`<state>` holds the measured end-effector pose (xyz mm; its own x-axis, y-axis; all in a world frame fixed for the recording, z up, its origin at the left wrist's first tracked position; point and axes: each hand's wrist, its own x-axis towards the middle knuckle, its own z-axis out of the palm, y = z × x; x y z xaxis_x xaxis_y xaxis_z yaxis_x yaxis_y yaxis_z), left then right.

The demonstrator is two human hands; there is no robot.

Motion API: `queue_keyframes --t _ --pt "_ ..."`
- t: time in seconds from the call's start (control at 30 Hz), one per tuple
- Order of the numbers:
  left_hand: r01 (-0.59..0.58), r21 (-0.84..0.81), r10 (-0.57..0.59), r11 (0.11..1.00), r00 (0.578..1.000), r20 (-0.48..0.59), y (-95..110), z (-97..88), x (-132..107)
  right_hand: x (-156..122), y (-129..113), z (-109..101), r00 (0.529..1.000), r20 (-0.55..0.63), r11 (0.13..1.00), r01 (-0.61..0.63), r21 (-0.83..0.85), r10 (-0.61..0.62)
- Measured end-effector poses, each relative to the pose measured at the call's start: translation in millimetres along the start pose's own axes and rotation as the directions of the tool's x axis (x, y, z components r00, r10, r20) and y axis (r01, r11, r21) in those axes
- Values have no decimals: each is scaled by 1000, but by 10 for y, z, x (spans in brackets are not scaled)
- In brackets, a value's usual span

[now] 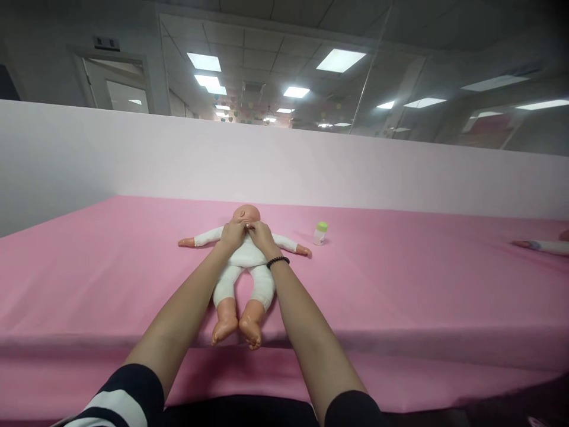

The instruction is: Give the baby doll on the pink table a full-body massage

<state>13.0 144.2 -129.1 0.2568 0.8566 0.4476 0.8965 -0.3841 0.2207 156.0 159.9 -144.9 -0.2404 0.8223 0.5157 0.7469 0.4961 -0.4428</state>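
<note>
A baby doll point(243, 279) in a white bodysuit lies on its back on the pink table point(111, 267), arms spread, feet at the near edge. My left hand point(233, 233) and my right hand point(262, 237) rest on the doll's upper chest just below its chin. Both hands have their fingers closed in a pinch at the suit's collar. A black bead bracelet point(278, 261) circles my right wrist.
A small bottle with a green cap point(320, 233) stands right of the doll's arm. Part of another doll or object point(544, 245) lies at the far right edge. A pale pink wall point(284, 166) runs behind the table.
</note>
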Motion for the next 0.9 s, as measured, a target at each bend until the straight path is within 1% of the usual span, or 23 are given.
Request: queue_keyframes --t 0.07,0.13,0.2,0.3,0.4,0.5,0.6,0.67,0.73,0.9 --pt "1 25 -1 1000 1000 -13 20 -27 -41 -25 -15 -48 1000 -10 1000 3 -27 -4" --pt "-16 33 16 999 1000 -1 50 -58 -83 -62 -38 -88 1000 6 999 8 -52 -8" --pt "-32 32 30 999 999 37 83 -88 -116 -100 -70 -107 999 45 998 10 -68 -7" --pt "-25 38 21 999 996 87 117 -134 -136 -133 -120 -105 996 84 996 2 -88 6" --pt "-25 53 19 998 993 113 118 -186 -126 -139 -158 -115 997 79 995 9 -102 -1" --pt "-47 58 38 997 989 145 98 -247 -109 -150 -187 -174 998 58 994 24 -108 -18" --pt "-71 46 61 996 978 199 75 -287 -115 -185 -218 -243 995 93 994 29 -108 -19" --pt "-84 30 76 996 973 220 61 -286 -131 -217 -239 -264 990 142 994 34 -104 -19" --pt "-92 14 87 996 972 218 43 -263 -146 -244 -260 -260 986 165 994 35 -103 -18" --pt "-97 -31 101 995 978 184 -17 -199 -144 -257 -300 -225 990 139 993 27 -119 -10"
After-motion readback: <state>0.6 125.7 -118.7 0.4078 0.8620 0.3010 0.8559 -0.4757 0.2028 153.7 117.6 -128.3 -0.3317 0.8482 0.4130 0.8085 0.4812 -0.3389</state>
